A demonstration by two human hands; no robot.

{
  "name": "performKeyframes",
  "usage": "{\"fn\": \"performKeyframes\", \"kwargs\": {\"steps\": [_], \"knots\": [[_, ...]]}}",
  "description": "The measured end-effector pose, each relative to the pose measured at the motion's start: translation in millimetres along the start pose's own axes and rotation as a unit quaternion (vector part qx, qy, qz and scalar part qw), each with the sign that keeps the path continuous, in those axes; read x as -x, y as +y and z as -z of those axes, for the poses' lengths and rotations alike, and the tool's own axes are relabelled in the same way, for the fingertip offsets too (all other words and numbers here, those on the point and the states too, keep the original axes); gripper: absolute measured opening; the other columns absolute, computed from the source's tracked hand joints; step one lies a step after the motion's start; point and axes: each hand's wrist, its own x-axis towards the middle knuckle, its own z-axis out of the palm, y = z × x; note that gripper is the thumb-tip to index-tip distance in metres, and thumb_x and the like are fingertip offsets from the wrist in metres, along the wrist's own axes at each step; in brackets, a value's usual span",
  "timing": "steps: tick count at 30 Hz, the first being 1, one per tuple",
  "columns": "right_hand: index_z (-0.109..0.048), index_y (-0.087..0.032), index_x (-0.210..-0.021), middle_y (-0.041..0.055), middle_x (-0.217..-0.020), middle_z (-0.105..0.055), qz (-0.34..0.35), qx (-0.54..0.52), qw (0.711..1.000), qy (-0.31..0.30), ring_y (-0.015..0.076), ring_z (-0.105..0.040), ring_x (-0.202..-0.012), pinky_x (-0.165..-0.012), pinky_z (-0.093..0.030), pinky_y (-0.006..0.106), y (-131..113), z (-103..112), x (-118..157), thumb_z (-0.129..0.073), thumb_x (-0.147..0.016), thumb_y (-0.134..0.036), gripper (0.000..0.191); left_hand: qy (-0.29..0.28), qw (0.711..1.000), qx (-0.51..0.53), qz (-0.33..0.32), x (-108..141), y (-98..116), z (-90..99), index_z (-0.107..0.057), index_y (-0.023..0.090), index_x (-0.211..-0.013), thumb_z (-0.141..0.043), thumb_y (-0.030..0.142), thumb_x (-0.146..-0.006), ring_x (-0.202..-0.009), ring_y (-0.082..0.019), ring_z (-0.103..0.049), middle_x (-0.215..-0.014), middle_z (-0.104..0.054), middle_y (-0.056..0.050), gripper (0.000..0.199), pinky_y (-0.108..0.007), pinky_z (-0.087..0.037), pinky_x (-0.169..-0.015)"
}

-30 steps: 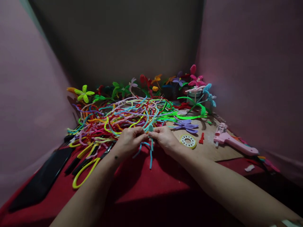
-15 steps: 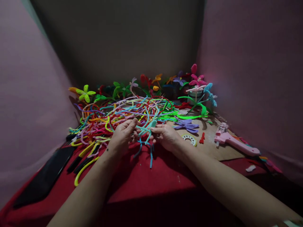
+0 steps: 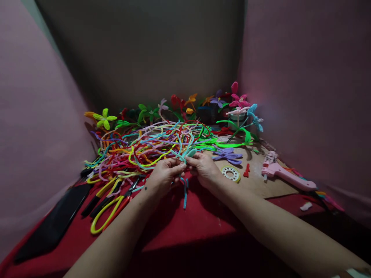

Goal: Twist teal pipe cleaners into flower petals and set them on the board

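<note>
Light teal pipe cleaners (image 3: 182, 153) are pinched between both hands, above the front of the red cloth. My left hand (image 3: 164, 173) is closed on them, thumb and fingertips pressed together near their crossing point. Beside it, my right hand (image 3: 204, 166) grips the same bundle, its thumb and forefinger almost touching the left fingertips. Blue pipe-cleaner ends (image 3: 184, 193) hang below the hands. The fingers hide the middle of the bundle. Behind lies a heap of many-coloured pipe cleaners (image 3: 153, 141).
Scissors with yellow handles (image 3: 95, 227), pliers (image 3: 100, 193) and a black flat object (image 3: 53, 224) lie left. On the right are a purple pipe-cleaner piece (image 3: 228, 155), a tape roll (image 3: 231, 173), and a pink glue gun (image 3: 285, 174) on cardboard (image 3: 256, 187). Pipe-cleaner flowers (image 3: 239, 100) stand behind.
My left hand has moved right, closing in on my right hand, and now pinches nearer the middle of the teal bundle. More of the scissors shows.
</note>
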Motion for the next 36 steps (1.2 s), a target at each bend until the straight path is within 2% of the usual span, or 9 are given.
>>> {"fn": "performKeyframes", "kwargs": {"steps": [4,8,13,17,22,25,29,31,36], "knots": [[-0.048,-0.014,-0.055,-0.0075,-0.042,-0.043,-0.003,-0.011,1.0,0.026,0.0025,-0.033,-0.037,-0.037,-0.02,0.017,-1,-2,1,-0.077,-0.046,-0.026,0.032,-0.083,0.992,0.087,0.039,-4,-6,1.2,-0.054,0.014,-0.074,-0.065,0.032,-0.069,-0.033,0.0,-0.023,-0.049,-0.043,0.007,0.022,-0.015,-0.021,-0.034],[-0.048,-0.014,-0.054,-0.0075,-0.039,-0.042,-0.005,-0.016,0.999,0.03,0.0021,-0.032,-0.035,-0.035,-0.017,0.017,-3,-2,-1,-0.076,-0.045,-0.028,0.033,-0.118,0.99,0.054,0.049,-5,-6,3.2,-0.052,0.016,-0.077,-0.06,0.036,-0.074,-0.031,0.0,-0.019,-0.043,-0.038,0.009,0.021,-0.014,-0.016,-0.033],[-0.05,-0.013,-0.058,-0.0054,-0.043,-0.046,0.025,0.002,1.0,0.007,0.0031,-0.036,-0.038,-0.036,-0.02,0.017,-3,2,-3,-0.073,-0.052,-0.032,0.03,-0.016,0.995,-0.096,0.018,0,7,7.3,-0.056,0.014,-0.073,-0.063,0.04,-0.07,-0.033,-0.002,-0.031,-0.047,-0.047,0.006,0.027,-0.015,-0.017,-0.033],[-0.056,-0.012,-0.063,-0.0032,-0.046,-0.05,-0.014,0.027,0.999,-0.018,0.0039,-0.038,-0.039,-0.036,-0.019,0.017,-3,2,0,-0.072,-0.053,-0.03,0.025,0.066,0.994,-0.076,-0.046,3,14,7.4,-0.06,0.014,-0.076,-0.069,0.036,-0.063,-0.036,-0.002,-0.033,-0.051,-0.05,0.006,0.026,-0.015,-0.022,-0.035],[-0.058,-0.011,-0.062,-0.0039,-0.044,-0.048,-0.018,0.049,0.998,-0.046,0.0032,-0.036,-0.037,-0.036,-0.019,0.018,-3,-2,4,-0.072,-0.052,-0.026,0.022,0.104,0.988,-0.073,-0.091,4,9,1.4,-0.063,0.011,-0.064,-0.07,0.033,-0.061,-0.044,-0.004,-0.04,-0.053,-0.054,0.002,0.023,-0.017,-0.029,-0.04],[-0.055,-0.012,-0.059,-0.0043,-0.043,-0.049,-0.006,0.052,0.998,-0.033,0.0022,-0.033,-0.035,-0.037,-0.018,0.018,0,-2,2,-0.072,-0.051,-0.023,0.021,0.115,0.983,-0.089,-0.115,6,9,1.1,-0.062,0.012,-0.061,-0.069,0.032,-0.062,-0.045,-0.004,-0.04,-0.051,-0.051,0.003,0.021,-0.017,-0.03,-0.041],[-0.055,-0.012,-0.059,-0.0059,-0.04,-0.045,0.001,0.08,0.997,0.014,0.002,-0.028,-0.032,-0.036,-0.015,0.019,1,4,-3,-0.07,-0.05,-0.02,0.019,0.18,0.967,-0.037,-0.177,7,18,15.2,-0.058,0.013,-0.059,-0.065,0.029,-0.066,-0.038,-0.002,-0.03,-0.044,-0.039,0.007,0.018,-0.016,-0.022,-0.036],[-0.054,-0.012,-0.058,-0.0063,-0.04,-0.044,0.014,0.076,0.997,0.021,0.0022,-0.029,-0.033,-0.036,-0.016,0.019,-1,7,-5,-0.07,-0.051,-0.019,0.018,0.219,0.951,0.026,-0.216,6,24,26.5,-0.058,0.014,-0.065,-0.063,0.027,-0.067,-0.036,-0.002,-0.032,-0.048,-0.045,0.006,0.014,-0.016,-0.021,-0.034],[-0.055,-0.013,-0.062,-0.0036,-0.051,-0.053,0.005,0.007,1.0,0.025,0.0036,-0.039,-0.039,-0.038,-0.025,0.018,-5,10,-7,-0.072,-0.05,-0.021,0.022,0.175,0.971,0.018,-0.162,5,28,40.2,-0.057,0.013,-0.065,-0.064,0.028,-0.067,-0.034,-0.001,-0.032,-0.049,-0.046,0.005,0.017,-0.014,-0.021,-0.032]]}}
